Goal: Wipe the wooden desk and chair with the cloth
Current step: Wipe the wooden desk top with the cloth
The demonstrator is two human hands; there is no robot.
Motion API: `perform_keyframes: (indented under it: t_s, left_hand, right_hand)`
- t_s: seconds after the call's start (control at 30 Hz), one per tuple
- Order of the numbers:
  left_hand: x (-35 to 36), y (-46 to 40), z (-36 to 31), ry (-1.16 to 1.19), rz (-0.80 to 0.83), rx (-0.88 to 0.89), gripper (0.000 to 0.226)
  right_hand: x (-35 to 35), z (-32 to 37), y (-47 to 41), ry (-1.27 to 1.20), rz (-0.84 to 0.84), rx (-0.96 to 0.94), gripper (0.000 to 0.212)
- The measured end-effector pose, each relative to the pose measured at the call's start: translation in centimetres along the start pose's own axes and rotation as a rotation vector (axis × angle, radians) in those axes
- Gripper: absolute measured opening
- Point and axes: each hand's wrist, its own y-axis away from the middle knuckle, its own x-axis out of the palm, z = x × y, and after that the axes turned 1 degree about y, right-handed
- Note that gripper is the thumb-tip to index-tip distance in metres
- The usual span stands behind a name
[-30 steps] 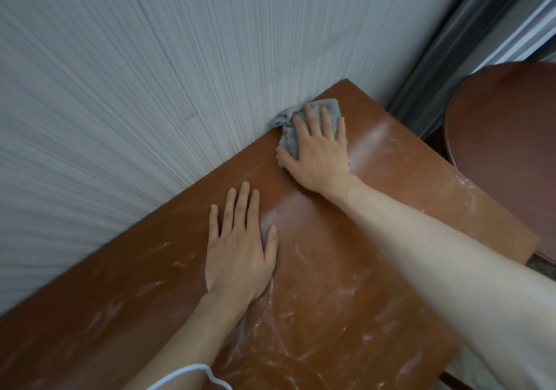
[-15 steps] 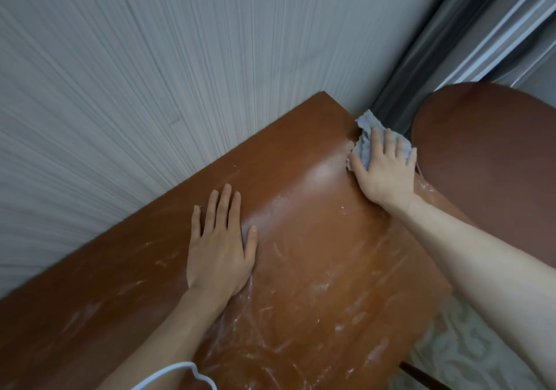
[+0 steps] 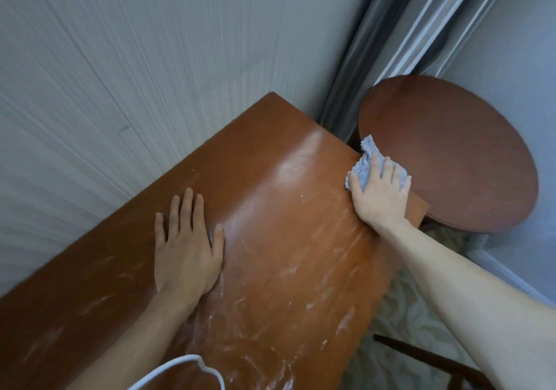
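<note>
Soft daylight, desk glare, blurred edges

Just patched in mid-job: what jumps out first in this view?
The right hand presses a grey cloth at the wooden desk's right edge, beside a round table. The left hand rests flat mid-desk. White smears streak the near surface.
</note>
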Motion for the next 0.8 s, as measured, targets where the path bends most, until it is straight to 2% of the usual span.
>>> perform_keyframes:
  t_s: [0.3,0.47,0.63,0.8]
  left_hand:
    - [0.0,0.1,0.1,0.012,-0.011,0.013,0.077]
    - [-0.3,0.2,0.0,0.036,-0.006,0.017,0.075]
    - [-0.5,0.2,0.0,0.038,0.003,0.009,0.074]
    - [-0.6,0.2,-0.1,0.066,-0.003,0.005,0.071]
  right_hand:
    - [-0.5,-2.8,3.1,0.003,-0.003,0.116,0.083]
    - [-1.0,-1.0,4.4,0.008,0.083,0.192,0.077]
    - [-0.9,5.7,6.2,0.025,0.098,0.02,0.074]
    - [-1.1,15.0,9.4,-0.029,0.083,-0.277,0.069]
